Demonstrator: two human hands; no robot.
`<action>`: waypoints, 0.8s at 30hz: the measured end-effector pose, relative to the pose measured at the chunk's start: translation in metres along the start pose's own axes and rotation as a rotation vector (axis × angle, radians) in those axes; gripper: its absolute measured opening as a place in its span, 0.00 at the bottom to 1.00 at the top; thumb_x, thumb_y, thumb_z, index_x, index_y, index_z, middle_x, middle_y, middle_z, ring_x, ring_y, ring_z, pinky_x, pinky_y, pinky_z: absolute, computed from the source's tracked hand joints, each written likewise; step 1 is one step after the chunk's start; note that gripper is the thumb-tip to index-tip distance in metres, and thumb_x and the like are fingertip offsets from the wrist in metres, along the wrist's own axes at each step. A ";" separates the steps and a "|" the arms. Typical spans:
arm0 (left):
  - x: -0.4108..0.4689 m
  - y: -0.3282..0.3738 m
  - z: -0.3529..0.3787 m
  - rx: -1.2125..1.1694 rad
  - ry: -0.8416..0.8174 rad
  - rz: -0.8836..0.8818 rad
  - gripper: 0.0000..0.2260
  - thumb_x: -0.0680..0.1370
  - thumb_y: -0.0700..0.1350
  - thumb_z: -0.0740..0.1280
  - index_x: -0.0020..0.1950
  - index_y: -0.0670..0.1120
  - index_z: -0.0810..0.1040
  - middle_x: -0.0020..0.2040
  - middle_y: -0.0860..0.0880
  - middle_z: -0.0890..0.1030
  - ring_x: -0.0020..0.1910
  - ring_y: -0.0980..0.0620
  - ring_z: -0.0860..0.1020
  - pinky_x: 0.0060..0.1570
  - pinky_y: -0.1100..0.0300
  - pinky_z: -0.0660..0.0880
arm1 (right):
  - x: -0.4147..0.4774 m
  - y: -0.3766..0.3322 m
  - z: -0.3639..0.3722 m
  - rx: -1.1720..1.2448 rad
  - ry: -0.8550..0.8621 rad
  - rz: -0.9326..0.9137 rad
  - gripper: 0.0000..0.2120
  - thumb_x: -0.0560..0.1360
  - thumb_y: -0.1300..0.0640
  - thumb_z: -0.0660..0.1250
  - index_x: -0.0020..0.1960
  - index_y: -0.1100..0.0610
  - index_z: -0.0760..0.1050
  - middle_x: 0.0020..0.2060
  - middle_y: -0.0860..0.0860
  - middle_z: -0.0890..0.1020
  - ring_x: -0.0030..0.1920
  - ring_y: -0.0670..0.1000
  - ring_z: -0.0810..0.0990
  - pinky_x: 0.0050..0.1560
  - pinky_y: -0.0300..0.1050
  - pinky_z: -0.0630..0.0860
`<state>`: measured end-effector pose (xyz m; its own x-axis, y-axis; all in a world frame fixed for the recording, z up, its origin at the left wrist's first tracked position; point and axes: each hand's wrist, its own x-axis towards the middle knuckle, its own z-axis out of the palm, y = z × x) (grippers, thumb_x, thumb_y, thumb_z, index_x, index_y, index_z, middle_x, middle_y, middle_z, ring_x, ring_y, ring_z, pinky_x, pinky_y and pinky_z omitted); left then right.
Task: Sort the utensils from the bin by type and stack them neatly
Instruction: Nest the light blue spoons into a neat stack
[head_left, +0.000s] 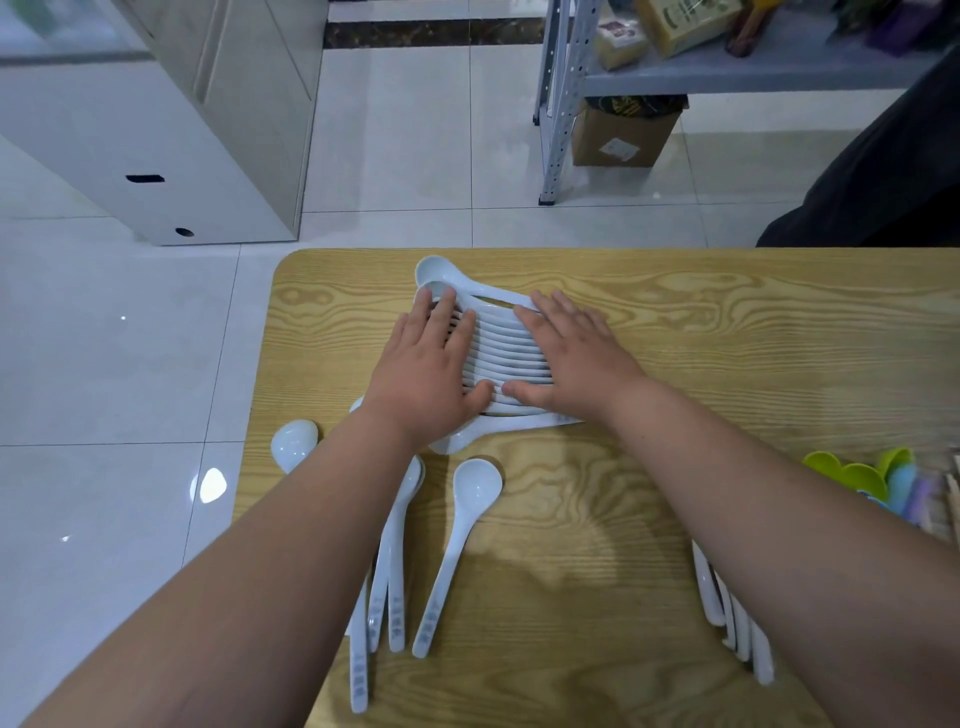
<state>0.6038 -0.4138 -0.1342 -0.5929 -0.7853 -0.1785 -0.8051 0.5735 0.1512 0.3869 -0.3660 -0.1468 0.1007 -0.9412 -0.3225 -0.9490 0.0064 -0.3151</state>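
Note:
A row of several white soup spoons lies side by side at the far middle of the wooden table. My left hand presses flat on the row's left end, over the bowls. On the handle end, my right hand lies flat too, fingers straight. Nearer to me, one white spoon lies alone, bowl away from me. A few more white spoons lie partly under my left forearm. One spoon bowl sticks out past the table's left edge. More white handles show under my right forearm.
Coloured plastic spoons, green, blue and purple, sit at the right table edge. Beyond the table, the tiled floor holds a white cabinet, a metal shelf rack with a cardboard box, and a dark-clothed person at right.

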 end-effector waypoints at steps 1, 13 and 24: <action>0.000 0.000 0.000 -0.001 0.005 -0.002 0.41 0.74 0.67 0.54 0.81 0.45 0.57 0.82 0.41 0.51 0.81 0.41 0.45 0.78 0.43 0.50 | 0.001 0.000 -0.001 0.001 -0.004 -0.008 0.48 0.72 0.26 0.59 0.82 0.48 0.47 0.82 0.48 0.44 0.81 0.50 0.40 0.79 0.57 0.42; -0.012 -0.003 -0.008 -0.004 0.111 0.015 0.33 0.74 0.61 0.55 0.73 0.43 0.71 0.73 0.40 0.70 0.74 0.38 0.65 0.71 0.42 0.65 | 0.002 -0.001 -0.011 -0.012 -0.046 -0.006 0.45 0.74 0.28 0.60 0.82 0.47 0.48 0.82 0.49 0.45 0.81 0.51 0.41 0.80 0.55 0.44; -0.104 -0.001 -0.013 -0.036 0.252 -0.040 0.16 0.73 0.46 0.65 0.59 0.43 0.80 0.48 0.45 0.80 0.45 0.40 0.77 0.43 0.47 0.77 | -0.062 -0.052 0.008 0.152 0.319 -0.137 0.19 0.74 0.52 0.66 0.62 0.57 0.79 0.56 0.54 0.80 0.60 0.58 0.78 0.60 0.58 0.76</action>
<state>0.6668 -0.3361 -0.1030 -0.5344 -0.8429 0.0623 -0.8238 0.5359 0.1846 0.4327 -0.3050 -0.1172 0.1027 -0.9945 0.0187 -0.8757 -0.0993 -0.4725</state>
